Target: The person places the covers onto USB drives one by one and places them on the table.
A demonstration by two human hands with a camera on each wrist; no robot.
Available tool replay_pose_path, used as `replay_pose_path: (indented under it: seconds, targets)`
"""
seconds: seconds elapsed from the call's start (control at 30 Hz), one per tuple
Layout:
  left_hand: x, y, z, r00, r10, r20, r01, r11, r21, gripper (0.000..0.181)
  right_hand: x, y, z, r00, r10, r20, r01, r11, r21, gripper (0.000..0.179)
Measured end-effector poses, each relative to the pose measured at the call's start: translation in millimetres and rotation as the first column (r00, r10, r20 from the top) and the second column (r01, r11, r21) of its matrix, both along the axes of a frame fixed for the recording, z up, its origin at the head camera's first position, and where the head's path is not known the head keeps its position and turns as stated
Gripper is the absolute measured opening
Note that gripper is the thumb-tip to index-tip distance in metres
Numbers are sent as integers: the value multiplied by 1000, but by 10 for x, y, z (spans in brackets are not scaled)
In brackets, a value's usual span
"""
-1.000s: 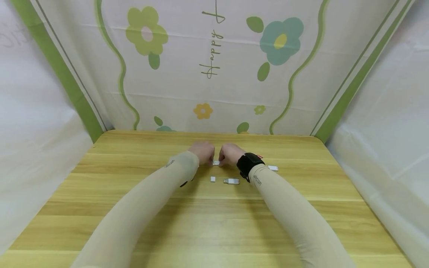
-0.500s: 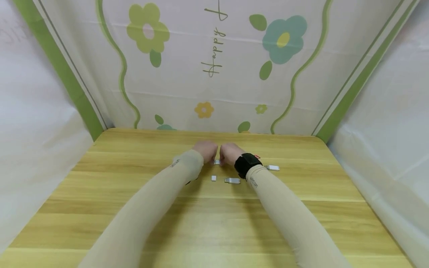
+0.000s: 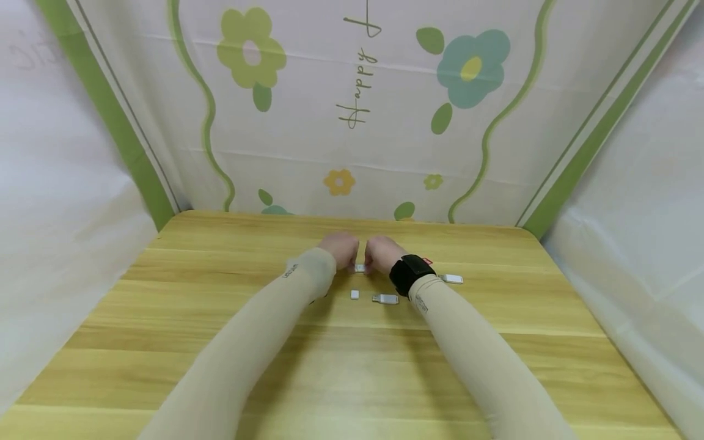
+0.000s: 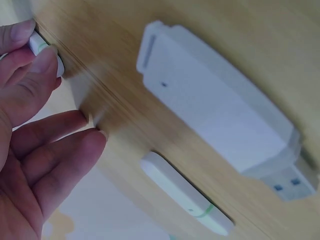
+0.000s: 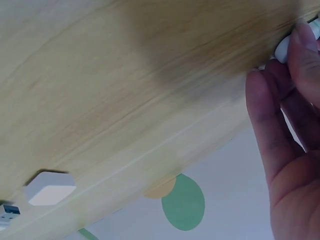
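Note:
Both hands meet over a small white USB stick (image 3: pixel 360 268) near the back of the table. My left hand (image 3: pixel 340 249) pinches it between thumb and fingers; in the left wrist view the stick (image 4: pixel 39 44) shows a green ring. From the other side, my right hand (image 3: pixel 382 253) pinches its end, and the right wrist view shows the white tip (image 5: pixel 282 50) under the thumb. Nearer to the person lie a small white cap (image 3: pixel 354 294) and a white USB drive (image 3: pixel 385 299), its connector pointing left. The fingers hide part of the held stick.
Another USB drive (image 3: pixel 453 278) lies right of the right wrist. A white cap (image 5: pixel 50 188) shows in the right wrist view. The left wrist view holds a large white USB drive (image 4: pixel 215 100) and a green-ringed stick (image 4: pixel 182 192). Patterned cloth (image 3: pixel 308 134) stands behind the table.
The head view has shifted slightly. My left hand has moved a little right, narrowing the gap to the right hand. Both hands keep their hold; the loose pieces stay put.

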State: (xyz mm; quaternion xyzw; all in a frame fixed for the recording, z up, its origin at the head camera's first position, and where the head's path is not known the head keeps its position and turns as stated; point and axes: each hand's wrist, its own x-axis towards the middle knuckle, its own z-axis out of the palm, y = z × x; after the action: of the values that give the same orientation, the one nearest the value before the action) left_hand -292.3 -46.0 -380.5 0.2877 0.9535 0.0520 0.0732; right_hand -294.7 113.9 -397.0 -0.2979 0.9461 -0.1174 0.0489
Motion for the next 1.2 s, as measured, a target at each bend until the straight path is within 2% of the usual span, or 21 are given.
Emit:
replay_pose_path:
  seconds: [0.2, 0.5, 0.77, 0.9, 1.2]
  targets:
    - [-16, -20, -36, 1000, -1, 21, 0, 1000, 27, 12, 14, 19, -18, 1000, 12, -2, -12, 1000, -8, 10]
    - [-69, -30, -85, 999, -9, 43, 8, 1000, 25, 12, -2, 45, -81, 999, 40, -26, -39, 999, 9, 13]
    - [-80, -47, -98, 996, 3, 86, -7, 999, 46, 12, 44, 25, 14, 999, 47, 21, -48, 997, 64, 9]
    - [-89, -49, -85, 995, 2, 104, -8, 998, 59, 15, 34, 18, 11, 999, 42, 25, -44, 994, 97, 6]
    - [-152, -77, -103, 992, -27, 124, 20, 998, 60, 17, 47, 14, 77, 997, 33, 64, -40, 992, 116, 16]
